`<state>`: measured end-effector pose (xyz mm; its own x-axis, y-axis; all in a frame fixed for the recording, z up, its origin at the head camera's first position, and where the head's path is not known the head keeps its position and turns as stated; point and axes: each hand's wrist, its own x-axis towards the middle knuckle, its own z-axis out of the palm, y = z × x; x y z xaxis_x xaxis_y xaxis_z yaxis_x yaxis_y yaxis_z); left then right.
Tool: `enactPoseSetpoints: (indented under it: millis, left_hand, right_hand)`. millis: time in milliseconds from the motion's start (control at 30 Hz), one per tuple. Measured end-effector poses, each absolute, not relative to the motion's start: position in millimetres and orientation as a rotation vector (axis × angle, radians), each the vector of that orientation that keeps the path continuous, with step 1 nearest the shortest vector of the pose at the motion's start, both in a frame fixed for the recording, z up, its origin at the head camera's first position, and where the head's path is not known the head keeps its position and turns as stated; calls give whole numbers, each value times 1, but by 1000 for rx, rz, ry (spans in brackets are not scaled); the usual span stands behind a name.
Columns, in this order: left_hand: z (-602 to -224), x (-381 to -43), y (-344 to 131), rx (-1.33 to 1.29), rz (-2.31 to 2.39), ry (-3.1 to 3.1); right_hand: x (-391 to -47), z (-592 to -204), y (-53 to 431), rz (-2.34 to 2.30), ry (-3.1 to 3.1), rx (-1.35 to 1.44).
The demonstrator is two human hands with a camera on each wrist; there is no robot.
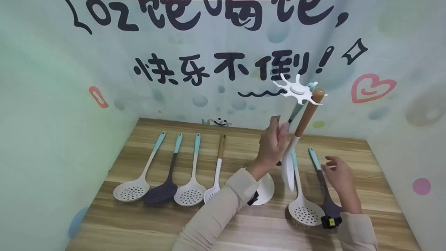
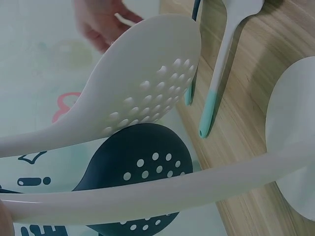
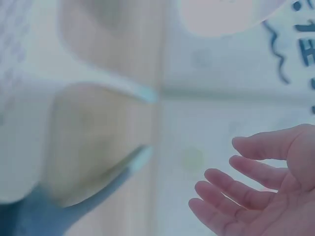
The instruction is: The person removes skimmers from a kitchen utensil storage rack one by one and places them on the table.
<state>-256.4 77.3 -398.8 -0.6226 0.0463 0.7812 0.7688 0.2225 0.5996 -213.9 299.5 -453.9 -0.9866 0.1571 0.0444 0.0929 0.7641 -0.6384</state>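
Observation:
My left hand point(image 1: 273, 139) grips the pole of a white utensil rack point(image 1: 296, 89) with a curved-hook wheel on top. Its white pole point(image 2: 147, 194) runs down to a round white base point(image 1: 266, 190), partly behind my left wrist. From the wheel hangs a white skimmer with a wooden handle point(image 1: 306, 115). A dark skimmer point(image 2: 142, 152) hangs behind the pole, its bowl mostly hidden by my hand in the head view. My right hand point(image 1: 338, 174), holding nothing, hovers with loosely bent fingers beside a dark skimmer with a teal handle point(image 1: 314, 158). A white skimmer point(image 1: 306, 212) lies left of that one.
On the wooden table point(image 1: 244, 230), a row to the left has a white skimmer point(image 1: 131, 191), a dark skimmer point(image 1: 161, 193), another white skimmer point(image 1: 190, 195) and a wooden-handled white one point(image 1: 218, 167). A printed cloth wall point(image 1: 223, 101) closes off the back and sides.

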Motion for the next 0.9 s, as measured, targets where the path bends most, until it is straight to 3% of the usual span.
enactPoseSetpoints:
  millis: [467, 900]
  left_hand:
    - [-399, -257, 78, -764, -1445, -1864]
    - [-398, -256, 77, -736, -1439, -1900]
  right_hand:
    - [-198, -408, 254, 1171, -2607, 66]
    - [-191, -403, 213, 1660, -2386, 395]
